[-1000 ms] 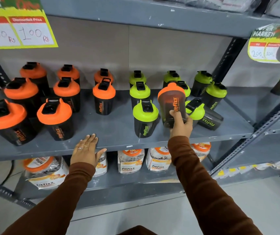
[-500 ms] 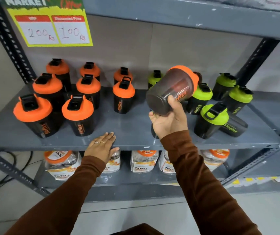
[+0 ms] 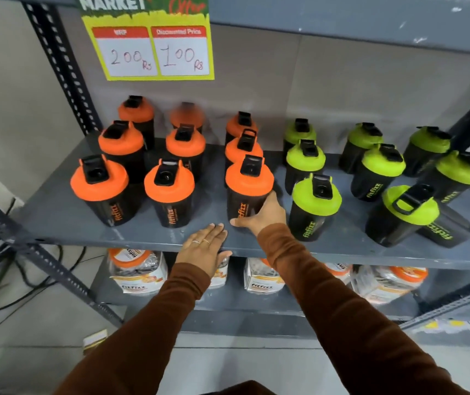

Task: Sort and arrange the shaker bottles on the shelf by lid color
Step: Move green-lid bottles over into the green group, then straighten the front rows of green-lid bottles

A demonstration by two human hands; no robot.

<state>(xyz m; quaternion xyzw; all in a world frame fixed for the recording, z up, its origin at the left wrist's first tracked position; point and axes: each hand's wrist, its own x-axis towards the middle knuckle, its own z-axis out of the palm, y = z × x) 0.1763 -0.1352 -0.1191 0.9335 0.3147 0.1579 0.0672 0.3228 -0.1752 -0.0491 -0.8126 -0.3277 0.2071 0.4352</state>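
One orange-lidded bottle (image 3: pixel 247 192) stands upright at the front of the grey shelf (image 3: pixel 57 220), third orange column, with the right hand (image 3: pixel 259 216) wrapped around its lower body. Green-lidded bottles (image 3: pixel 315 206) stand just beside it to the right. Left hand (image 3: pixel 203 249) rests flat, fingers extended, on the shelf edge.

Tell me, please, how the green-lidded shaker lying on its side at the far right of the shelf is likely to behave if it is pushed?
The toppled green-lidded shaker looks round-bodied, so it would probably roll rather than slide. It seems to be a plastic bottle, likely empty and light, so a small nudge may move it. It lies against an upright green shaker, which it could knock.
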